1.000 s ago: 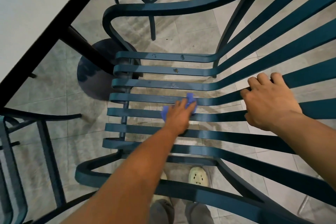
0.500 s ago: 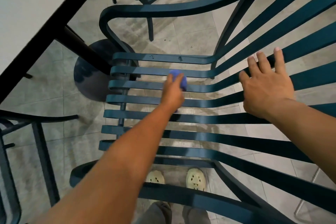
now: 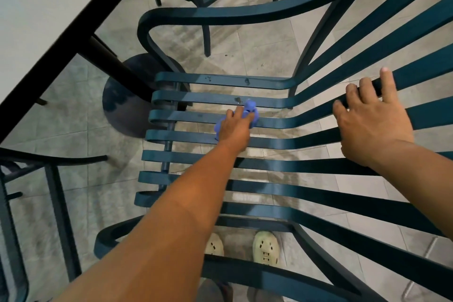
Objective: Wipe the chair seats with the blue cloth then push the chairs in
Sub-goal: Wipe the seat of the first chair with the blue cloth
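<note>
Head view: our left hand (image 3: pixel 234 130) presses the bunched blue cloth (image 3: pixel 250 111) onto the chair seat (image 3: pixel 196 135), now reaching the second and third slats from the far edge, where half a second ago it sat a slat nearer us. Our right hand (image 3: pixel 370 125) has curled its fingers (image 3: pixel 365 87) over a backrest slat (image 3: pixel 416 76), index raised. Most of the cloth hides under the palm, so its spread is perhaps small; the chair's top runs out of frame
</note>
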